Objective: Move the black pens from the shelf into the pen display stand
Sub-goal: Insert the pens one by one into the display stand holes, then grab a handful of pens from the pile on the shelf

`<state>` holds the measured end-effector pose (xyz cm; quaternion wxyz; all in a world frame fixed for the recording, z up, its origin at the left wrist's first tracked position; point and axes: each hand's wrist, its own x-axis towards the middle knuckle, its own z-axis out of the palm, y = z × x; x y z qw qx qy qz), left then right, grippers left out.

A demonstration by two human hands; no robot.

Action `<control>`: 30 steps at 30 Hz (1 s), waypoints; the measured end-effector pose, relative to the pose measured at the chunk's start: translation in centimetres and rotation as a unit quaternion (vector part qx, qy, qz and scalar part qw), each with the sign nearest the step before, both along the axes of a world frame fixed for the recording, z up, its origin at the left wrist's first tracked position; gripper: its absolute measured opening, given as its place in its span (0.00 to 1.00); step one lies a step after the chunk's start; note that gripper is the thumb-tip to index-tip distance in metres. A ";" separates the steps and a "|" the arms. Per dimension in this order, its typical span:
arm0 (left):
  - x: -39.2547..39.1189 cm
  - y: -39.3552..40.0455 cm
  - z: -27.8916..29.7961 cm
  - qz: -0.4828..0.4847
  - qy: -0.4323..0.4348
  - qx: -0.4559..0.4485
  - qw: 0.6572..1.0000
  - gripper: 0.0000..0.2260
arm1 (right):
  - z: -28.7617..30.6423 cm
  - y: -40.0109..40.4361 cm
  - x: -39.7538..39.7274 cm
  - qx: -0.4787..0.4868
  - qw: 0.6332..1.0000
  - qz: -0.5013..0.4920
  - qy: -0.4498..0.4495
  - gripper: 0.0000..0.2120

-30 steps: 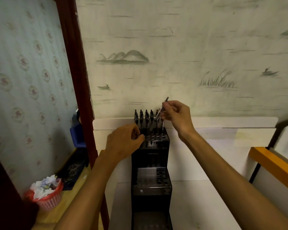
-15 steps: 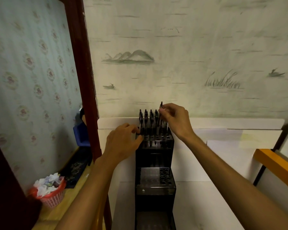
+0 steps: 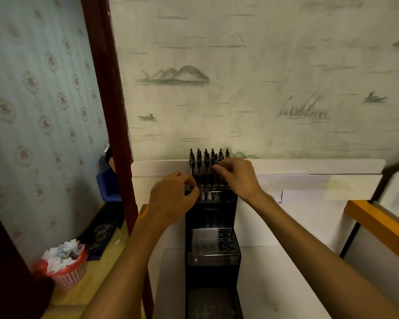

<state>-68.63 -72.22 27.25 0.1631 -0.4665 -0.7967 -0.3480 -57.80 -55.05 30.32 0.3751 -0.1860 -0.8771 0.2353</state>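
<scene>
A black stepped pen display stand (image 3: 211,256) stands against the wall on a white shelf. Several black pens (image 3: 205,157) stand upright in its top tier. My right hand (image 3: 236,178) is at the top tier from the right, its fingertips pinching a black pen among the standing ones. My left hand (image 3: 173,194) grips the top tier's left front corner, fingers curled over the edge. The middle tier (image 3: 213,241) shows open holes with no pens in them. The lowest tier is dark and partly cut off by the frame's edge.
A dark red wooden post (image 3: 111,107) runs down on the left. A red basket of crumpled paper (image 3: 63,265) sits on a wooden surface at lower left, with a blue bin (image 3: 108,187) behind it. An orange-edged panel (image 3: 378,226) is on the right.
My right hand has brought a tilted pen upright and lowered it into the top tier. My left hand stayed at the stand's left corner. The view moved closer.
</scene>
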 end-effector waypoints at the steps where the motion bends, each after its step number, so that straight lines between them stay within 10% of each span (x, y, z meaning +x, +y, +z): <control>1: 0.2 0.0 0.0 -0.002 -0.002 0.001 1.000 0.06 | -0.1 0.0 0.1 0.004 1.000 -0.008 -0.009 0.13; 30: 23.3 9.9 -4.4 -0.278 -0.078 -0.060 0.956 0.13 | -7.9 1.9 31.6 -0.022 0.966 -0.230 -0.117 0.12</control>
